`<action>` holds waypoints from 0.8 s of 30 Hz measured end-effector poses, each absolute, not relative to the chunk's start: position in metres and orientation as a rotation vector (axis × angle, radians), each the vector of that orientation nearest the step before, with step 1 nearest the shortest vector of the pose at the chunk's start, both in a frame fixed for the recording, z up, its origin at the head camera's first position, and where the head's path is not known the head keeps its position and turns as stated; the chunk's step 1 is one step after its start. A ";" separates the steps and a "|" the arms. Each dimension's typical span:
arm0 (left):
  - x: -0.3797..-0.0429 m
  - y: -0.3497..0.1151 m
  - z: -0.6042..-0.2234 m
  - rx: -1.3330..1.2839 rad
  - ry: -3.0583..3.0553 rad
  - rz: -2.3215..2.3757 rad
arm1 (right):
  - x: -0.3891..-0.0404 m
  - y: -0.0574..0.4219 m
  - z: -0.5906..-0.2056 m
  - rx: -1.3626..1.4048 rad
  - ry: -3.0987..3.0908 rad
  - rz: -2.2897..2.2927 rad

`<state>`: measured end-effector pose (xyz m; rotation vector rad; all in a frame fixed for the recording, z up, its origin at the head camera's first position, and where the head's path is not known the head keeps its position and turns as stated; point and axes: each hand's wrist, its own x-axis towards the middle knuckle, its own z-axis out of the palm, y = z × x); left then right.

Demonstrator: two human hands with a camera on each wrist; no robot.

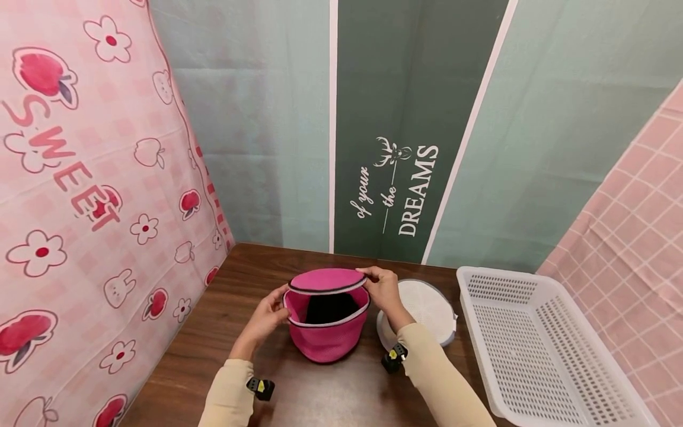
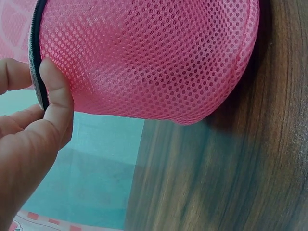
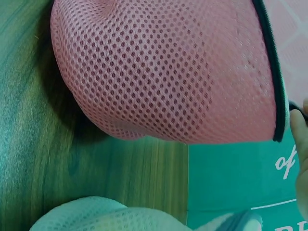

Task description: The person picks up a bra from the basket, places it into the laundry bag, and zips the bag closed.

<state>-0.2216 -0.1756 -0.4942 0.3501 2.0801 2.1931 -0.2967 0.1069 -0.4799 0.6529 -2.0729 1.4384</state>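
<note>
A pink mesh laundry bag (image 1: 326,341) stands upright on the wooden table, its round lid (image 1: 328,280) raised above the mouth. Inside lies something black (image 1: 332,308); its kind is hidden. At the bag's left rim, my left hand (image 1: 269,317) pinches the zip-edged border between thumb and fingers, also seen in the left wrist view, where the hand (image 2: 36,125) grips the edge. My right hand (image 1: 385,292) holds the right edge of the lid with its fingertips. Only part of that hand (image 3: 301,144) shows in the right wrist view, beside the dark zip.
Beside my right forearm lies a round white mesh bag (image 1: 427,305) with a grey edge, partly covered by the arm. A white plastic basket (image 1: 480,350) stands on the right side of the table. Printed curtains (image 1: 267,148) hang behind and at both sides.
</note>
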 end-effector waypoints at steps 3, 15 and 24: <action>-0.221 -0.175 -0.495 0.345 2.073 2.210 | -0.294 0.110 -0.479 0.660 -2.126 1.479; -0.217 -0.172 -0.492 0.205 1.795 2.465 | -0.283 0.114 -0.466 0.659 -2.371 1.463; -0.216 -0.172 -0.495 0.193 1.882 2.442 | -0.272 0.122 -0.452 0.561 -2.423 1.782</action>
